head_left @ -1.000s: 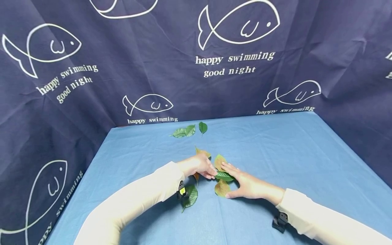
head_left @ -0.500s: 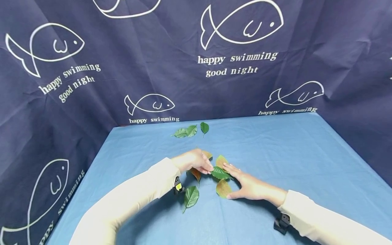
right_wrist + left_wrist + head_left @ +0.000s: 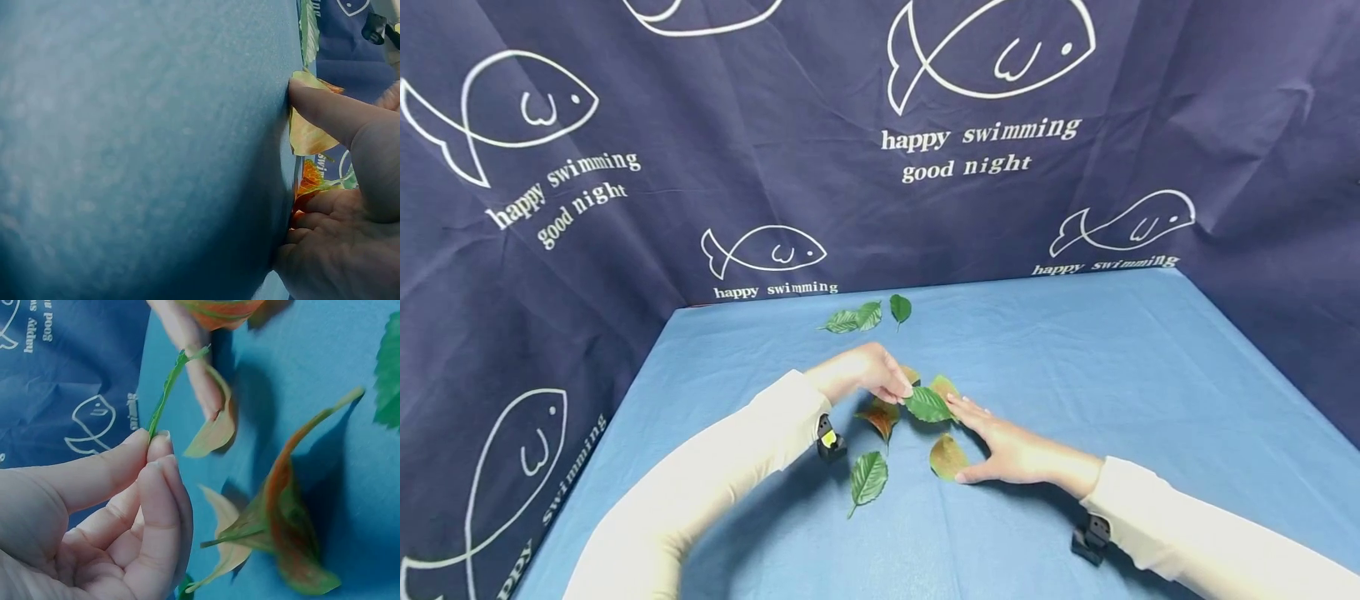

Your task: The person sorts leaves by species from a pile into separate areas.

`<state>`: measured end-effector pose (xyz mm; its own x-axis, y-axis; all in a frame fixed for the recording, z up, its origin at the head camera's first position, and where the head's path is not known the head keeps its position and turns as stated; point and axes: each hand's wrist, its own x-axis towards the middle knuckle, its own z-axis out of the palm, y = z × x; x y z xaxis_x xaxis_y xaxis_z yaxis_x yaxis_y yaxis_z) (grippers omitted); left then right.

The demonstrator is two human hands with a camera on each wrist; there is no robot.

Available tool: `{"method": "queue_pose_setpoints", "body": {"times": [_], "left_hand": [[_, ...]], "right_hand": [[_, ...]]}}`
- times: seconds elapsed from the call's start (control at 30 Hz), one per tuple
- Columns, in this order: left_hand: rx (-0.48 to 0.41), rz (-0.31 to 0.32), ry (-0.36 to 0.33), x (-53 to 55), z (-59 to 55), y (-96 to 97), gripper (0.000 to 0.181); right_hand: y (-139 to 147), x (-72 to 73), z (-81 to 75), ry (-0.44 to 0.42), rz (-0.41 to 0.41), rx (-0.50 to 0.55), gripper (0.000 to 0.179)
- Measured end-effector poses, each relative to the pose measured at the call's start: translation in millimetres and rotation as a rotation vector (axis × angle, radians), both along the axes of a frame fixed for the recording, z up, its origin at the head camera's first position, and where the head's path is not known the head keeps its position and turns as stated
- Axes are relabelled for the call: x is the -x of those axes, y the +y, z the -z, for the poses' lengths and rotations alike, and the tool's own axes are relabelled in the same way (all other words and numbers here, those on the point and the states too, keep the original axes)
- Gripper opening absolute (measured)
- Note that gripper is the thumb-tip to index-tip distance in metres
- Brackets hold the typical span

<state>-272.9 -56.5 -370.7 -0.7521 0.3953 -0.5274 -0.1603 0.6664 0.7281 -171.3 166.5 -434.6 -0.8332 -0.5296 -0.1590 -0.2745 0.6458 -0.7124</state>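
Note:
My left hand (image 3: 874,372) pinches a green leaf (image 3: 928,405) between thumb and forefinger, lifted above the blue cloth. In the left wrist view this leaf (image 3: 165,400) appears edge-on. My right hand (image 3: 1011,450) lies with fingers extended at the right of the leaves. Its thumb touches a yellow-brown leaf (image 3: 948,457), also visible in the right wrist view as a yellowish leaf (image 3: 307,134) under the thumb. By its fingertips is another yellow-green leaf (image 3: 943,386), partly covered. Curled orange-brown leaves (image 3: 880,417) rest below my left hand.
A single green leaf (image 3: 868,479) lies nearer the front, left of centre. Towards the back edge of the blue-covered table (image 3: 1075,350) are two overlapping green leaves (image 3: 853,317) and one darker leaf (image 3: 900,307). A navy fish-print curtain (image 3: 850,167) stands behind.
My left hand has drawn the green leaf up, away and slightly left, off the yellow-brown leaves near my right hand. The right hand has stayed almost in place.

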Motion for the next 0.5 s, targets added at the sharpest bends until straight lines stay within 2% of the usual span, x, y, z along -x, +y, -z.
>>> {"method": "queue_pose_setpoints", "body": {"times": [0.2, 0.5], "left_hand": [[-0.018, -0.009, 0.04, 9.4, -7.0, -4.1, 0.018], [-0.063, -0.112, 0.051, 23.2, -7.8, -3.2, 0.02]], "right_hand": [[-0.1, -0.7, 0.8, -0.001, -0.002, -0.005, 0.096], [-0.9, 0.4, 1.8, 0.014, -0.005, -0.01, 0.095]]}}
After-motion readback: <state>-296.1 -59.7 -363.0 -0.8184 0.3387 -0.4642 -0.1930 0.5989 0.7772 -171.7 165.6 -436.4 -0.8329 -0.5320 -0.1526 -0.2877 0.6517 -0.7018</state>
